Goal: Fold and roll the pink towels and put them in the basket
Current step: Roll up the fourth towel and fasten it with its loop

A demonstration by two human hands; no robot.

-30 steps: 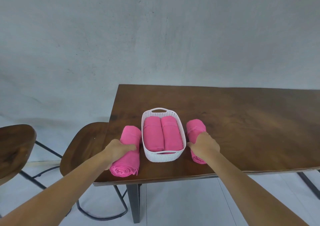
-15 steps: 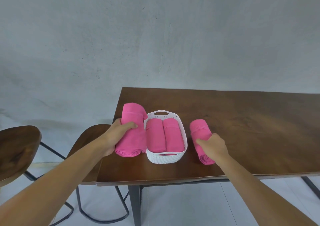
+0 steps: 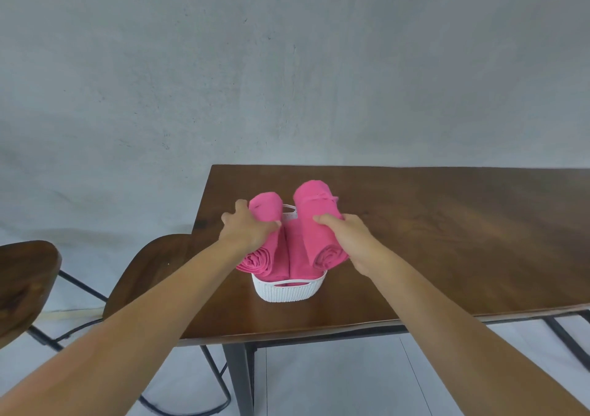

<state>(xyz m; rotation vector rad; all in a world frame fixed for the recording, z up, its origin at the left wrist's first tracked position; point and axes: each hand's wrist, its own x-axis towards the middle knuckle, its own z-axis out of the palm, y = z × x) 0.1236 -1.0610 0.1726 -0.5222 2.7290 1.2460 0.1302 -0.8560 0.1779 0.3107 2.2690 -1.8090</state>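
— What has changed since a second ago?

— Then both loose pink rolls lay on the wooden table (image 3: 447,240), one on each side of the white basket (image 3: 287,292). Half a second ago the left one was already lifted against the basket's left wall, while the right one was on the wood under the hand. Now both are off the table and over the basket.

— How do the hands hold them?

— The left hand (image 3: 247,233) grips the left roll (image 3: 265,206) from its outer side, fingers curled over the top and thumb tucked against the inner side. The right hand (image 3: 348,240) wraps the right roll (image 3: 314,211) from the right, fingers curled round its middle.

— Which way do the rolls point?

— Each long axis runs near to far, in line with the basket's length. The spiral ends face the person. The right roll looks tipped, far end higher. The left roll's near end hangs over the basket's left rim.

— And inside the basket?

— Two rolled towels (image 3: 295,256) lie side by side along its length, showing between the held rolls. I cannot tell whether the held rolls touch them.

— Where is the basket?

— Near the table's front left corner, with two wooden stools (image 3: 150,265) off to the left.
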